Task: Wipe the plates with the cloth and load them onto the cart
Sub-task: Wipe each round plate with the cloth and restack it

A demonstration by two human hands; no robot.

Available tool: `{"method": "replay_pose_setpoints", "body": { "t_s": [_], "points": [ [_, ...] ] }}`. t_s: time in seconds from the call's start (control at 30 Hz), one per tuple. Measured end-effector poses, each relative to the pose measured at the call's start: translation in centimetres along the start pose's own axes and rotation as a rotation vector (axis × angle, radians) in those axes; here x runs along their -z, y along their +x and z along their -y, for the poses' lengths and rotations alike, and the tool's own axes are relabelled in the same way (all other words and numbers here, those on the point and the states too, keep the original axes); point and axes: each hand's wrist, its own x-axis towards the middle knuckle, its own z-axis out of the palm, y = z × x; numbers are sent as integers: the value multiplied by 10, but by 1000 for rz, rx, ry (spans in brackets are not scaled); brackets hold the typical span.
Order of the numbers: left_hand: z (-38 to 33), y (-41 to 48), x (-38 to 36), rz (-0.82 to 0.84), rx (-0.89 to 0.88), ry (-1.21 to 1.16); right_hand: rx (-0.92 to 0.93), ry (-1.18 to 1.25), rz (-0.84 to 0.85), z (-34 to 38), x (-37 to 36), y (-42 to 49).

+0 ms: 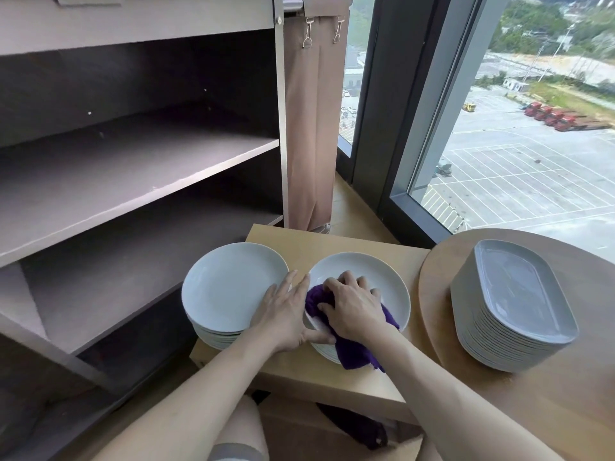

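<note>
1. The right hand (353,307) lies on a bunched purple cloth (356,354), fingers curled over the fabric and pressing it down onto the top plate (382,277) of the right-hand stack.
2. Part of the purple cloth spills over the near rim of that plate and hangs towards the person.
3. The left hand (285,316) rests at the left edge of the same plate. Its fingers are straight and close together, pointing away in the gap between the two stacks, and its thumb is spread off to the right, lying on the plate's near rim.
4. A second stack of round plates (229,287) stands just to the left, almost touching the first.
5. Both stacks sit on a small square wooden table (332,239).
6. The cart (139,194) stands to the left of this table, its open shelves facing the person.
7. A tan fabric bag (309,128) hangs on the cart's right side from metal clips (307,33).
8. To the right, a round wooden table (565,400) carries a tall stack of oblong grey plates (519,294).
9. Behind, a window (429,94) looks down on a marked car park with a row of red trucks (552,116). Any lettering out there is too small to read.
</note>
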Motion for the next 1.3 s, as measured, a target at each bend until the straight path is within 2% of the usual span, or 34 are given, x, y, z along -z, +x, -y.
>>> {"method": "replay_pose_setpoints", "body": {
  "t_s": [0.23, 0.67, 0.77, 0.97, 1.17, 1.3],
  "points": [
    [2, 0, -1, -10, -7, -20, -46, 12, -119, -2, -10, 15],
    [-2, -7, 5, 22, 13, -21, -142, -116, -188, -44, 7, 26],
    [-3, -7, 6, 18, 16, -14, -134, -129, -150, -54, 10, 15],
    [-1, -6, 4, 5, 20, 7, -112, -7, 62, -55, 19, -11],
    [-2, -4, 5, -2, 26, -9, 35, -5, 124, -28, 16, -27],
    [-2, -4, 5, -7, 26, -39, 39, 59, 105, -18, 12, -21]
  ]
}}
